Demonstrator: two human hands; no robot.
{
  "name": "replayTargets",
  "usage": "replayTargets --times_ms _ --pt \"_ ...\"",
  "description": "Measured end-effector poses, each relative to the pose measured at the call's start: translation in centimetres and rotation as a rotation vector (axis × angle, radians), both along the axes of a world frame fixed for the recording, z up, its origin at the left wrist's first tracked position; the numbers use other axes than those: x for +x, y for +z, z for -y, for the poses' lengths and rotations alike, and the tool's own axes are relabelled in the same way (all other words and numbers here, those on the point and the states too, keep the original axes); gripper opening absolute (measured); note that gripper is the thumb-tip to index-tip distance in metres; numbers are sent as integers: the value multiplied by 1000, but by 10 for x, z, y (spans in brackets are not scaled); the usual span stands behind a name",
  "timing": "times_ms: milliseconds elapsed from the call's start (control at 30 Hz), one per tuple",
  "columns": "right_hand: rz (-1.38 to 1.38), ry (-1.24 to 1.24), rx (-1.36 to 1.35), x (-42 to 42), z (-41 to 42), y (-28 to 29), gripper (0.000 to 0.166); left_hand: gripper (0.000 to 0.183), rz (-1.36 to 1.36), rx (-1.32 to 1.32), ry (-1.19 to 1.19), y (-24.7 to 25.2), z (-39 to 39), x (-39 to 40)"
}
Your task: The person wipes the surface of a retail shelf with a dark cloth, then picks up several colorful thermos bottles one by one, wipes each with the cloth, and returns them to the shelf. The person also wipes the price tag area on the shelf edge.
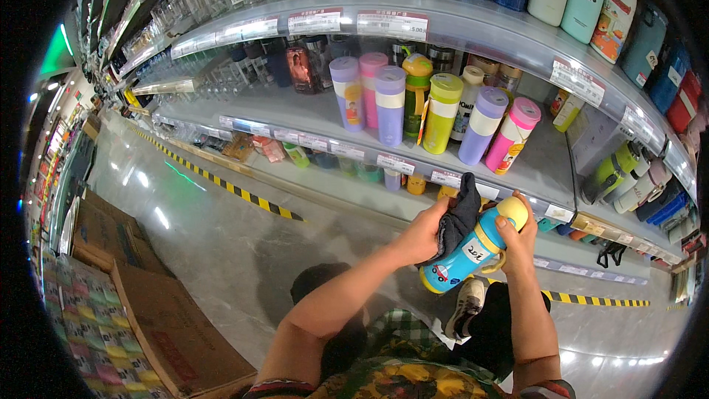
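Note:
My right hand (518, 233) holds a blue children's bottle (462, 257) with a yellow lid, a yellow handle, a car picture and a handwritten white sticker. The bottle is tilted, its lid towards the upper right. My left hand (424, 233) grips a dark cloth (458, 224), which lies against the bottle's left side. Just beyond my hands, several tumblers stand upright on the shelf, among them a purple and white one (482, 127), a green one (442, 116) and a pink one (512, 138).
A shelf edge with price tags (396, 163) runs close above my hands. The upper shelf (388, 19) bears more bottles and glass jars. Bottles also stand on the lower shelf (332, 188). Black and yellow tape (221, 184) marks the floor. Open cardboard boxes (166, 327) stand at the lower left.

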State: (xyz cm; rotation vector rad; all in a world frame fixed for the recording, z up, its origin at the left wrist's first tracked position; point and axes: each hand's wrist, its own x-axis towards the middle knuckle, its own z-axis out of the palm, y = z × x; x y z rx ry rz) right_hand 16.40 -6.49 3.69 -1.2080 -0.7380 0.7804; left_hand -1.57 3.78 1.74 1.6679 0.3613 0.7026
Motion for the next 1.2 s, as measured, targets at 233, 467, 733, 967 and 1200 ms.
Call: replayTargets --times_ms 233,467,733,967,1200 --pt "-67 -200 161 15 1 3 71 49 -150 64 151 3 10 6" --pt "-97 -306 267 24 5 11 66 40 124 -504 366 -35 14 21" --pt "516 -180 701 -10 17 4 79 35 387 -1236 10 -19 13 25" --pt "860 139 834 -25 29 20 98 38 365 -1249 -60 -3 14 13" --pt "923 405 627 -22 38 20 42 38 317 -1011 -204 -38 1 11"
